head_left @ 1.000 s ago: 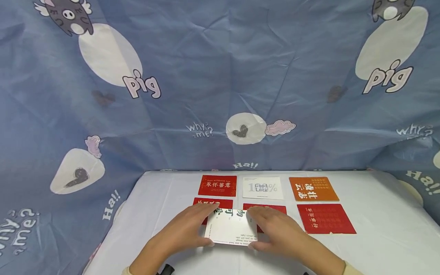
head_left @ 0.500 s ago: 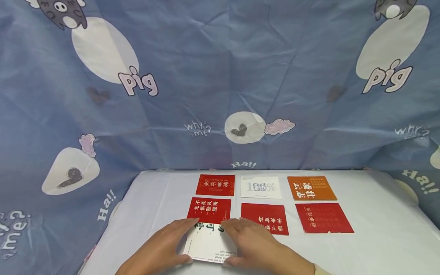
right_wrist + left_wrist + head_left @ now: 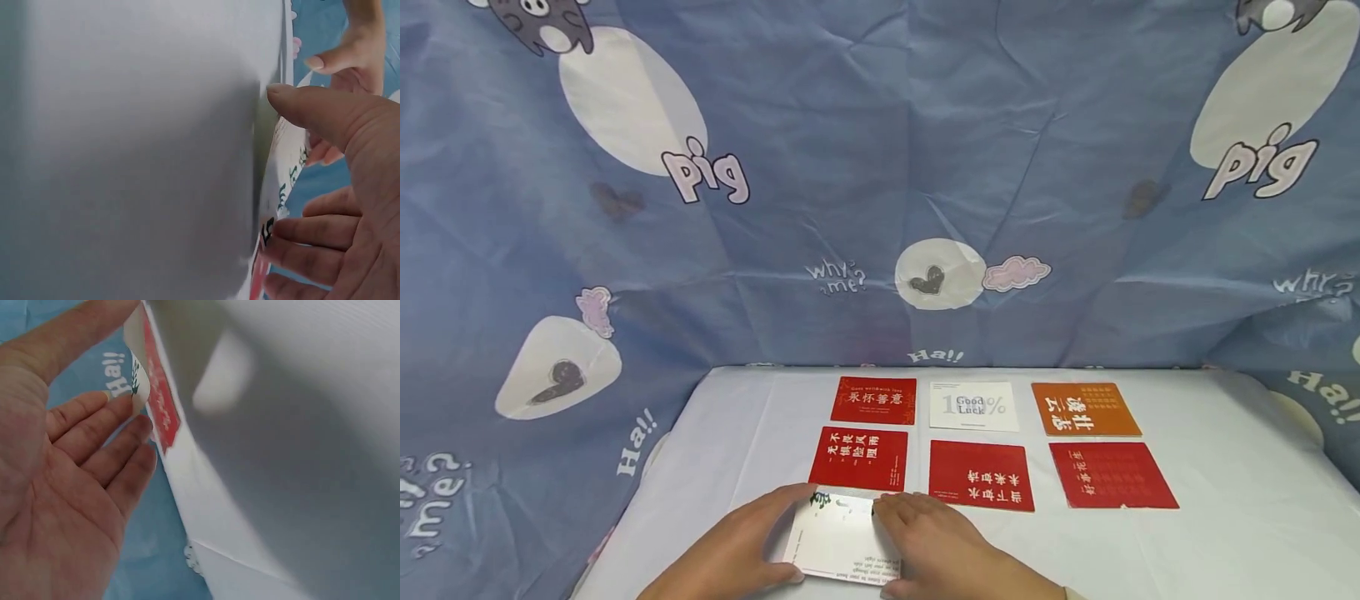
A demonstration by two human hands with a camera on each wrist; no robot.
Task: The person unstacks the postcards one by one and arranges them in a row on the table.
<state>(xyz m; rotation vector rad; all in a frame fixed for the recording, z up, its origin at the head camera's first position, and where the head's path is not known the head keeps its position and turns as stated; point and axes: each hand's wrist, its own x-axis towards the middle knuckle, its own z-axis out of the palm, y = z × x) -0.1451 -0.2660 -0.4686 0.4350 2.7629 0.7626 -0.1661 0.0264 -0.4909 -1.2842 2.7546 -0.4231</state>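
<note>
A white card [image 3: 842, 537] with dark green characters and small print lies between my two hands at the near side of the table. My left hand [image 3: 737, 542] holds its left edge between thumb and fingers. At the right edge, my right hand [image 3: 940, 546] grips it the same way. In the left wrist view the card [image 3: 140, 378] looks slightly bowed. Just beyond it is a red card [image 3: 859, 458] with white characters. Whether the white card touches the table cannot be told.
On the white tabletop [image 3: 1240, 467] lie two rows of cards. The far row has a red card [image 3: 874, 401], a white "Good Luck" card [image 3: 973, 417] and an orange card [image 3: 1086, 409]. Two more red cards, one middle [image 3: 955, 467] and one right [image 3: 1138, 479], continue the near row. Blue printed cloth [image 3: 820, 167] hangs behind.
Both hands have moved left and toward me with the white card between them. The near row's left and middle red cards, partly covered before, now show fully or nearly so.
</note>
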